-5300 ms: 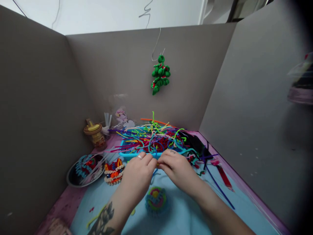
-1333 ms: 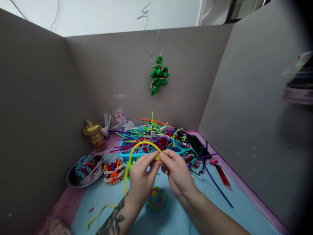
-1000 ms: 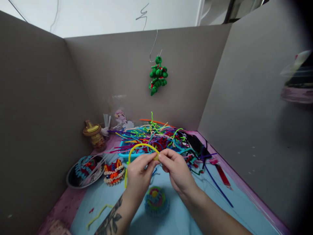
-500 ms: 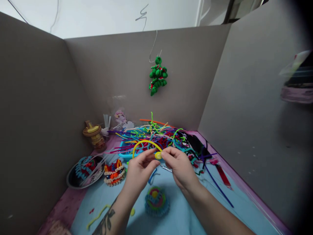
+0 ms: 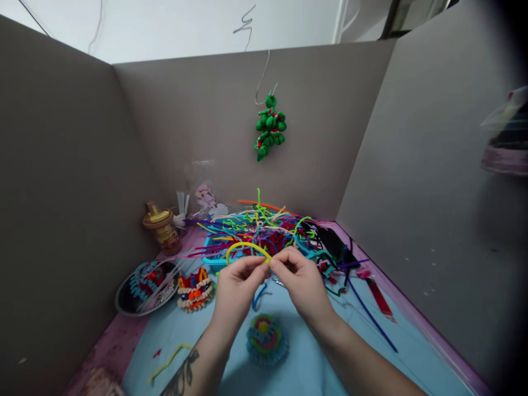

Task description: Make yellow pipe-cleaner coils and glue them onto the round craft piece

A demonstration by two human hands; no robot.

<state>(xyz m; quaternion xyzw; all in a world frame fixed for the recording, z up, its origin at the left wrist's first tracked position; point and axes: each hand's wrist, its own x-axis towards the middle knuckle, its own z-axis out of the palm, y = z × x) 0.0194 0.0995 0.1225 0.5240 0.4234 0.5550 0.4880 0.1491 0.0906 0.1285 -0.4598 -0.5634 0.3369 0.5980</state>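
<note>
My left hand and my right hand meet fingertip to fingertip over a light blue mat. Between them they pinch a small coil of a yellow pipe cleaner, whose free length arches up and to the left of my left hand. Just behind the hands lies a tangled heap of pipe cleaners in many colours, spilling over a blue tray. Below my hands a round coiled piece in blue, green and pink rests on the mat.
Grey cardboard walls enclose the desk on three sides. A green pipe-cleaner figure hangs on a wire on the back wall. At left sit a dark bowl of craft pieces, an orange figure and a small jar. Loose blue and red stems lie at right.
Five seconds ago both hands were low by the tray with no yellow stem showing. Since then the yellow arch has appeared, and it has shortened as the coil at my fingertips is worked.
</note>
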